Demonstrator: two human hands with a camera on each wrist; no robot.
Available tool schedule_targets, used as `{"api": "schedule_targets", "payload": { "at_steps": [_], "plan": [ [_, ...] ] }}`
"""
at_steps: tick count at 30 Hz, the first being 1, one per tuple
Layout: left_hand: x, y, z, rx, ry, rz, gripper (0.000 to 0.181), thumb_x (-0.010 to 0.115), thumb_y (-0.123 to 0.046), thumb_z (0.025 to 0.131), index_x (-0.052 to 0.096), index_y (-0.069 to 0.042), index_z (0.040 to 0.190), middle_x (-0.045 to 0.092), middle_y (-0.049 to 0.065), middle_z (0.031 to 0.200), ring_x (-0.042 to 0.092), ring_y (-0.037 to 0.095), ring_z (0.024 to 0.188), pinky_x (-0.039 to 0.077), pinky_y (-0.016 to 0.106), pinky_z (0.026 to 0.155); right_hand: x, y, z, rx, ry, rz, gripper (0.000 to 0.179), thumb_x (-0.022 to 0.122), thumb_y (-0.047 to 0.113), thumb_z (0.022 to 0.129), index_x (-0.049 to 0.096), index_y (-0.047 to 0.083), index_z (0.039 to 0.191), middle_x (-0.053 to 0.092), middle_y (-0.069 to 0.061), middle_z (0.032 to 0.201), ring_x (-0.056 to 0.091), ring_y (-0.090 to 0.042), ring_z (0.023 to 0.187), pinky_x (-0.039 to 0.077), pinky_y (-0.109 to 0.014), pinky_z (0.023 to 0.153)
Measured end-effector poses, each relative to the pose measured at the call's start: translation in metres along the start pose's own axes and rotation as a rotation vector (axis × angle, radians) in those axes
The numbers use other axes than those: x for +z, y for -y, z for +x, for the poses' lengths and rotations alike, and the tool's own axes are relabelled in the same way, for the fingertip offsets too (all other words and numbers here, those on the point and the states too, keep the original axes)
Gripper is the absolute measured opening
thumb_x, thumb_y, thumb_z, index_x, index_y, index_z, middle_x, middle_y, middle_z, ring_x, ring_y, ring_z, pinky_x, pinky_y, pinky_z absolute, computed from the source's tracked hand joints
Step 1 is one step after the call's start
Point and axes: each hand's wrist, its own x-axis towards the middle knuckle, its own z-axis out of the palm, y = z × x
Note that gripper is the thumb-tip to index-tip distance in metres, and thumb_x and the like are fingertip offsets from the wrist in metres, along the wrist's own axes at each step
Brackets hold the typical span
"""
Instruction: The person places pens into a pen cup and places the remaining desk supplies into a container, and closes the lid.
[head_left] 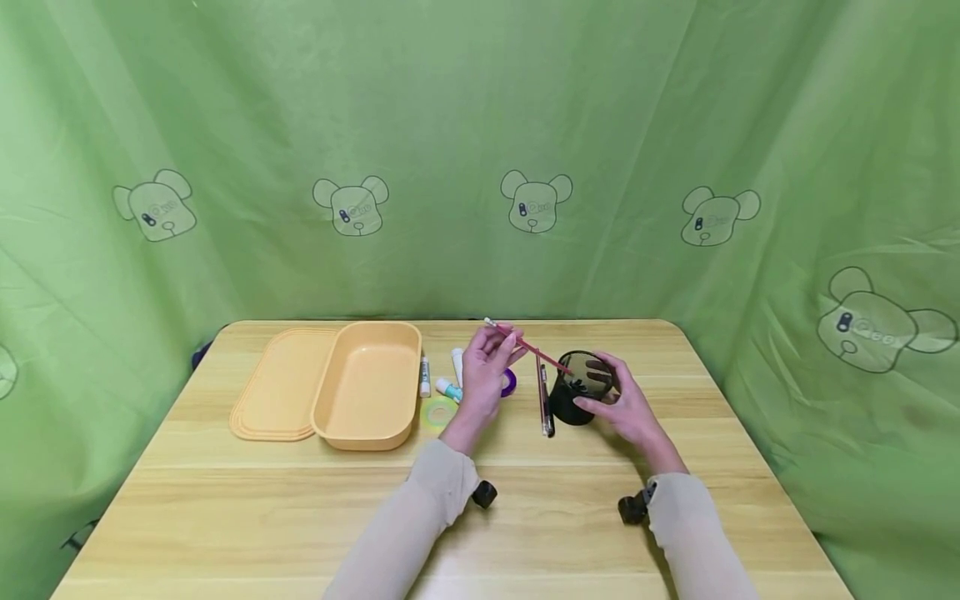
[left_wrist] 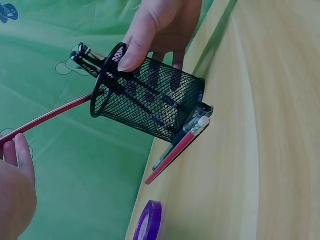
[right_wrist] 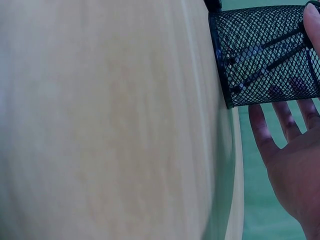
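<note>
My left hand pinches a red pencil by its upper part, the pale end pointing up and away. The pencil's lower end enters the mouth of a black mesh pen cup. Around the cup's side my right hand holds it, thumb near the rim. Pens stand inside the cup, leaning against its rim in the left wrist view. Close by the cup's base lie another red pencil and a dark pen, side by side on the table.
Left of my left hand are glue sticks, a yellow-green tape roll and a purple tape roll. Farther left stands a peach box, its lid beside it. A green curtain surrounds the wooden table.
</note>
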Motion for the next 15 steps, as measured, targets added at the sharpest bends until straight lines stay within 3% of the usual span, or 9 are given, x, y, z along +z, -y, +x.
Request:
{"api": "schedule_targets", "payload": {
  "at_steps": [6,15],
  "plan": [
    [0.005,0.0072,-0.0016,-0.024,0.019,0.027,0.024,0.064,0.001,0.099,0.061,0.008,0.121,0.066,0.034,0.121,0.073,0.016,0.105,0.061,0.041,0.097,0.0003,0.0002,-0.0001,-0.008,0.0,-0.002,0.095,0.084,0.008,0.087,0.026,0.013,0.161,0.04,-0.024,0.157,0.037,-0.044,0.145,0.028,-0.068,0.122],
    [0.0095,0.0112,-0.0004,-0.035,0.04,0.11,0.026,0.068,0.0,0.097,0.063,0.009,0.12,0.069,0.026,0.12,0.073,0.017,0.106,0.062,0.039,0.095,0.0003,0.0,0.0001,-0.014,0.0,-0.001,0.095,0.084,0.008,0.086,0.026,0.013,0.161,0.041,-0.025,0.157,0.038,-0.045,0.144,0.029,-0.068,0.122]
  ]
}}
